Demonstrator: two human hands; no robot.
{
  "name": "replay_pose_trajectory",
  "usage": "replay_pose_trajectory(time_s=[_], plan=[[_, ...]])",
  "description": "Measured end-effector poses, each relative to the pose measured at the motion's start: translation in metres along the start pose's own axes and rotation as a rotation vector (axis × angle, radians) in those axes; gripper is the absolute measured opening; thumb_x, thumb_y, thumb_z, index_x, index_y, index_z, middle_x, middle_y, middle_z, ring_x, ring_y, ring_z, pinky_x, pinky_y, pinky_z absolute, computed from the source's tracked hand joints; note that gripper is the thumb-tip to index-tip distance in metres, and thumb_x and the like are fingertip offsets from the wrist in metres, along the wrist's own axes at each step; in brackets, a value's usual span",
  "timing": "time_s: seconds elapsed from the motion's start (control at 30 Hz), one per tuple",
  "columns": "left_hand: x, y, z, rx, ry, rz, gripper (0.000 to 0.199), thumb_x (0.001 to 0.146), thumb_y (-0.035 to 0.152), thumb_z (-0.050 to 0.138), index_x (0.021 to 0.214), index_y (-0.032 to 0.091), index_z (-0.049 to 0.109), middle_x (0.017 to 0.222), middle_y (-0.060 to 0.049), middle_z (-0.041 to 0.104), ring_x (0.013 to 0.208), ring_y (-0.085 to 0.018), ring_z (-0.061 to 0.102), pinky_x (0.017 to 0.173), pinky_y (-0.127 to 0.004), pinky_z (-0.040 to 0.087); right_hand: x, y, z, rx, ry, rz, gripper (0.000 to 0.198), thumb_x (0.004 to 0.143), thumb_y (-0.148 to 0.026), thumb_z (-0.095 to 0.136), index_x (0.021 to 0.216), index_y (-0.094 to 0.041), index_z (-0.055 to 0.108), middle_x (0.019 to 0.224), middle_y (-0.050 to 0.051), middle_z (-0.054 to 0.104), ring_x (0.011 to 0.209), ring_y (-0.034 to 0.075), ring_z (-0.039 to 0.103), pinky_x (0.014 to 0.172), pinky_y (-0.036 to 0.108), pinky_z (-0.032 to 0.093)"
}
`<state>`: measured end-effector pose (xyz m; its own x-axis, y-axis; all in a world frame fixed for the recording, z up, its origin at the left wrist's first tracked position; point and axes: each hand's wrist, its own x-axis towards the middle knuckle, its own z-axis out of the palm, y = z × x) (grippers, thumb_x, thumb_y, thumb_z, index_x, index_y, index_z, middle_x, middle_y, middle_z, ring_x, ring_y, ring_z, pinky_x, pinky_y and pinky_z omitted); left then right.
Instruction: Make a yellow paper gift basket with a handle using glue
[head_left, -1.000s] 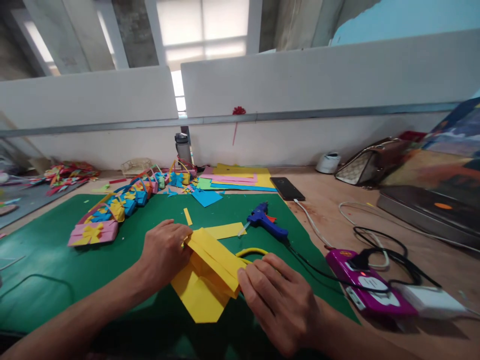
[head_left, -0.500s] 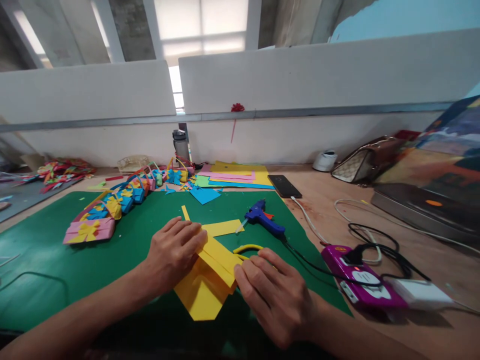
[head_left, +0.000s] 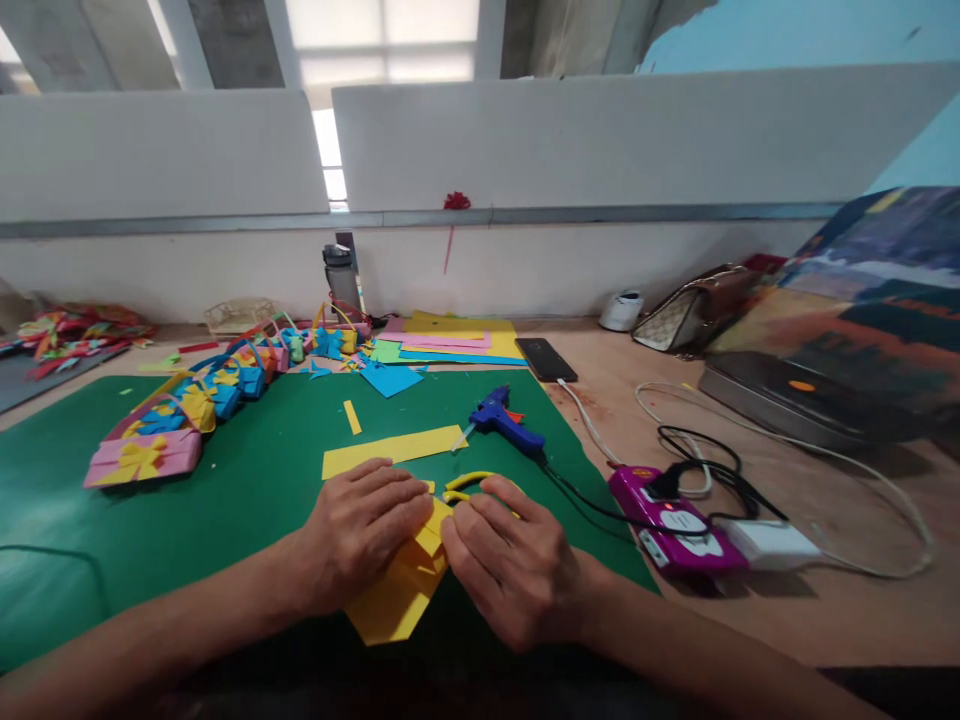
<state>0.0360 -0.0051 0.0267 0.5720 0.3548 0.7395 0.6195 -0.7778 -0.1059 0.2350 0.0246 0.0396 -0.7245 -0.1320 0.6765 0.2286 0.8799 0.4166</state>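
Both hands grip a folded piece of yellow paper [head_left: 391,600] above the green mat. My left hand [head_left: 367,530] is closed over its upper left part, fingers bent across the top. My right hand [head_left: 514,560] pinches the right edge, close to the left hand; the fingertips hide part of the folds. A flap of the paper hangs down toward me. Just beyond the right hand lie yellow-handled scissors [head_left: 469,480], partly hidden. Farther off are a long yellow paper strip [head_left: 394,448] and a short yellow strip [head_left: 352,417].
A blue glue gun [head_left: 506,420] lies right of the strips, its cord running to a purple power strip [head_left: 675,525]. Small paper baskets [head_left: 150,455] stand in a row at left. Coloured paper sheets [head_left: 450,340], a phone [head_left: 546,360] and a bottle [head_left: 341,275] are at the back.
My hands have come closer together on the yellow paper, and less of it shows between them. The camera view has shifted, so the table things appear farther left.
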Motion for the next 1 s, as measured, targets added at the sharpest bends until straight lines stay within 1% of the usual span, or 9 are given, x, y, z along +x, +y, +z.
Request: replay_pose_trajectory(time_s=[0.17, 0.3, 0.4, 0.53, 0.63, 0.7, 0.8, 0.9, 1.0], plan=[[0.003, 0.003, 0.005, -0.13, 0.054, -0.027, 0.02, 0.09, 0.017, 0.042, 0.094, 0.011, 0.061, 0.085, -0.01, 0.072, 0.081, -0.018, 0.067, 0.074, -0.032, 0.054, 0.001, 0.003, 0.001, 0.08, -0.006, 0.047, 0.026, 0.082, -0.004, 0.037, 0.077, -0.008, 0.061, 0.063, 0.007, 0.062, 0.06, 0.017, 0.057, 0.068, 0.037, 0.046], [0.009, 0.002, -0.001, -0.165, 0.111, -0.078, 0.024, 0.092, 0.02, 0.04, 0.091, 0.011, 0.062, 0.08, -0.011, 0.072, 0.074, -0.016, 0.067, 0.07, -0.029, 0.055, 0.001, 0.009, 0.0, 0.132, 0.049, 0.176, 0.015, 0.086, -0.01, 0.044, 0.09, -0.008, 0.059, 0.073, 0.008, 0.067, 0.068, 0.016, 0.06, 0.072, 0.034, 0.046], [0.011, 0.001, -0.003, -0.173, 0.138, -0.101, 0.024, 0.092, 0.02, 0.04, 0.092, 0.011, 0.062, 0.079, -0.011, 0.072, 0.073, -0.015, 0.067, 0.07, -0.026, 0.055, 0.0, 0.011, 0.001, 0.138, 0.059, 0.234, 0.011, 0.087, -0.014, 0.048, 0.092, -0.01, 0.057, 0.075, 0.007, 0.068, 0.07, 0.015, 0.061, 0.077, 0.034, 0.045], [0.01, -0.002, -0.002, -0.197, 0.113, -0.099, 0.025, 0.093, 0.023, 0.039, 0.097, 0.011, 0.061, 0.084, -0.012, 0.072, 0.08, -0.016, 0.068, 0.074, -0.027, 0.055, -0.002, 0.012, 0.002, 0.199, 0.041, 0.283, 0.011, 0.083, -0.007, 0.048, 0.087, -0.013, 0.057, 0.075, 0.006, 0.068, 0.071, 0.015, 0.061, 0.079, 0.036, 0.043], [0.008, -0.004, -0.002, -0.184, 0.079, -0.046, 0.026, 0.094, 0.022, 0.038, 0.1, 0.01, 0.06, 0.087, -0.014, 0.072, 0.085, -0.016, 0.068, 0.079, -0.029, 0.054, -0.001, 0.012, 0.003, 0.309, 0.021, 0.324, 0.014, 0.081, -0.004, 0.047, 0.083, -0.014, 0.057, 0.077, 0.006, 0.067, 0.073, 0.016, 0.06, 0.074, 0.034, 0.043], [0.006, -0.006, -0.002, -0.146, 0.057, -0.006, 0.024, 0.093, 0.019, 0.038, 0.103, 0.01, 0.058, 0.091, -0.014, 0.071, 0.09, -0.016, 0.067, 0.086, -0.031, 0.051, 0.0, 0.011, 0.004, 0.392, 0.02, 0.377, 0.014, 0.082, -0.005, 0.047, 0.083, -0.014, 0.057, 0.078, 0.007, 0.067, 0.073, 0.016, 0.059, 0.071, 0.032, 0.044], [0.0, -0.008, 0.0, -0.092, 0.024, 0.028, 0.025, 0.092, 0.015, 0.038, 0.108, 0.011, 0.056, 0.098, -0.014, 0.07, 0.1, -0.017, 0.063, 0.094, -0.035, 0.046, 0.0, 0.01, 0.007, 0.472, 0.043, 0.447, 0.012, 0.084, -0.008, 0.049, 0.085, -0.015, 0.058, 0.079, 0.006, 0.067, 0.072, 0.015, 0.058, 0.069, 0.031, 0.044], [-0.004, -0.008, 0.002, -0.085, -0.004, 0.036, 0.025, 0.092, 0.013, 0.036, 0.109, 0.01, 0.054, 0.101, -0.015, 0.069, 0.104, -0.016, 0.061, 0.099, -0.036, 0.043, 0.0, 0.008, 0.008, 0.501, 0.052, 0.463, 0.009, 0.085, -0.01, 0.051, 0.085, -0.016, 0.058, 0.08, 0.006, 0.068, 0.072, 0.015, 0.058, 0.07, 0.031, 0.044], [-0.005, -0.007, 0.002, -0.124, -0.013, 0.026, 0.023, 0.093, 0.014, 0.036, 0.107, 0.01, 0.053, 0.099, -0.014, 0.07, 0.103, -0.015, 0.062, 0.101, -0.035, 0.041, 0.0, 0.006, 0.006, 0.509, 0.032, 0.462, 0.008, 0.084, -0.01, 0.052, 0.085, -0.016, 0.057, 0.079, 0.005, 0.068, 0.073, 0.015, 0.059, 0.071, 0.031, 0.043]])
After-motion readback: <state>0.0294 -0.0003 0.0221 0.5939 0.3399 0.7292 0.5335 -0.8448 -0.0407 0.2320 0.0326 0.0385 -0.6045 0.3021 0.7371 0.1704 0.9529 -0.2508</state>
